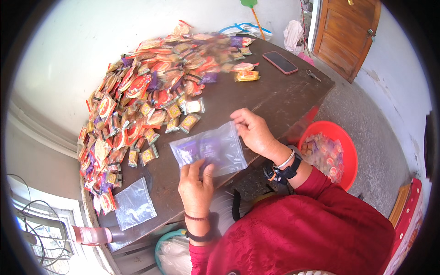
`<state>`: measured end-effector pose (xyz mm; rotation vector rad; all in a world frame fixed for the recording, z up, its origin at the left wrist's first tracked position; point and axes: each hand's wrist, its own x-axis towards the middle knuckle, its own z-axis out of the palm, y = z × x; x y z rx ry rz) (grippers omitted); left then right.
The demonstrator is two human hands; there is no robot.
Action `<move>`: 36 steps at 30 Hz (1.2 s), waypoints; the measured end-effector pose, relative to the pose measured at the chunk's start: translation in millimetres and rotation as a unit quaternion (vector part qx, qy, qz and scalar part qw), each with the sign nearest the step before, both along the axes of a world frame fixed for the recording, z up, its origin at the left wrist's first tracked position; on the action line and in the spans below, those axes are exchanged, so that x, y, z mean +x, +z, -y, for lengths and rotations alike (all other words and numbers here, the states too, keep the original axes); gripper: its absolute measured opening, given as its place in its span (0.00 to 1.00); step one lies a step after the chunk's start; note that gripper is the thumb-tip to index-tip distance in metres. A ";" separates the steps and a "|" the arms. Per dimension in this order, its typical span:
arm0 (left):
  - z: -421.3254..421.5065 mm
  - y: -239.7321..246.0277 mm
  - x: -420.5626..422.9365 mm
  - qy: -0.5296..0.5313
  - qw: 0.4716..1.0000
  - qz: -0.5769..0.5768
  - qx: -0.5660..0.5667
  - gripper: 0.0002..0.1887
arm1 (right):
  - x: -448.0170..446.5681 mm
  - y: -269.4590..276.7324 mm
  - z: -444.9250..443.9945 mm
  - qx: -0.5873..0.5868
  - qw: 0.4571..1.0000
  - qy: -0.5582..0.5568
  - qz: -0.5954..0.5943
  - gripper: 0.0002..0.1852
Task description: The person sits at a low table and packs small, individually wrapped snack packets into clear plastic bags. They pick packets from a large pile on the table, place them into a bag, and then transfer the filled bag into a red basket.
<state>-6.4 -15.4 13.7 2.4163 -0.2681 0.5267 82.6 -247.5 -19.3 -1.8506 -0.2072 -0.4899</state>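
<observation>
A clear zip bag [225, 154] with purple-wrapped snack packets [200, 150] inside lies at the table's front edge. My left hand [196, 182] rests on the bag's lower side, thumb and fingers touching the plastic near the purple packets. At the bag's right end, my right hand [248, 129] has its curled fingers at the upper corner; whether they pinch the film cannot be told. A large heap of wrapped snacks [137, 86] covers the table's far and left parts. Several small wrapped cakes [189, 123] lie just beyond the bag. Another clear zip bag [134, 203] lies flat at the left.
On the dark table [275, 92] are a phone [280, 62], keys [313, 75] and a yellow-wrapped snack [247, 76]. A red basin [350, 158] of filled bags stands on the floor at right. A teal basin [161, 252] holding clear plastic is below the table's front edge.
</observation>
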 end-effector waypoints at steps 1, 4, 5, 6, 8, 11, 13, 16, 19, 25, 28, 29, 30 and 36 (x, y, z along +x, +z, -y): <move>2.1 2.7 -2.0 -0.015 0.999 -0.029 -0.025 0.15 | -0.5 4.2 2.7 -0.010 0.999 -0.029 0.012 0.15; 4.9 15.1 -8.7 -0.047 0.988 -0.120 -0.087 0.11 | -13.0 33.7 -0.1 -0.092 0.982 -0.098 0.135 0.13; 5.4 15.8 -6.9 -0.043 0.993 -0.083 -0.076 0.11 | -17.7 44.2 -4.5 -0.101 0.976 -0.106 0.161 0.12; 7.2 16.8 -3.8 -0.042 0.996 -0.047 -0.064 0.10 | -23.0 50.6 -9.2 -0.100 0.977 -0.069 0.174 0.13; 7.1 18.5 3.3 -0.051 0.998 0.011 -0.026 0.12 | -34.4 60.8 -25.9 -0.102 0.976 0.008 0.194 0.14; 8.8 0.6 18.7 -0.039 0.991 0.115 0.053 0.17 | -33.6 51.3 -48.2 -0.146 0.963 0.109 0.199 0.14; 13.1 -7.7 26.3 -0.037 0.993 0.040 0.106 0.22 | -26.9 34.0 -48.7 -0.218 0.951 0.136 0.172 0.15; 11.9 -20.1 31.2 -0.018 0.982 -0.015 0.188 0.27 | -18.7 12.1 -48.1 -0.305 0.935 0.124 0.129 0.22; 10.8 -16.6 27.2 -0.015 0.982 -0.016 0.189 0.28 | -23.1 12.5 -41.2 -0.339 0.927 0.123 0.103 0.25; -1.9 -20.2 24.4 -0.010 0.989 -0.028 0.147 0.35 | -30.3 12.5 -37.6 -0.369 0.920 0.108 0.070 0.32; -8.2 -18.7 22.4 -0.008 0.989 -0.042 0.145 0.40 | -29.8 10.9 -35.7 -0.373 0.919 0.104 0.070 0.35; -9.9 -17.3 21.4 -0.008 0.987 -0.044 0.151 0.41 | -30.0 11.8 -34.8 -0.372 0.920 0.105 0.066 0.36; -11.2 -16.0 20.4 -0.009 0.986 -0.046 0.157 0.43 | -30.2 13.2 -33.6 -0.371 0.920 0.107 0.062 0.37; -21.0 -16.5 18.1 -0.023 0.978 -0.046 0.201 0.49 | -29.2 12.0 -24.1 -0.388 0.914 0.106 0.047 0.45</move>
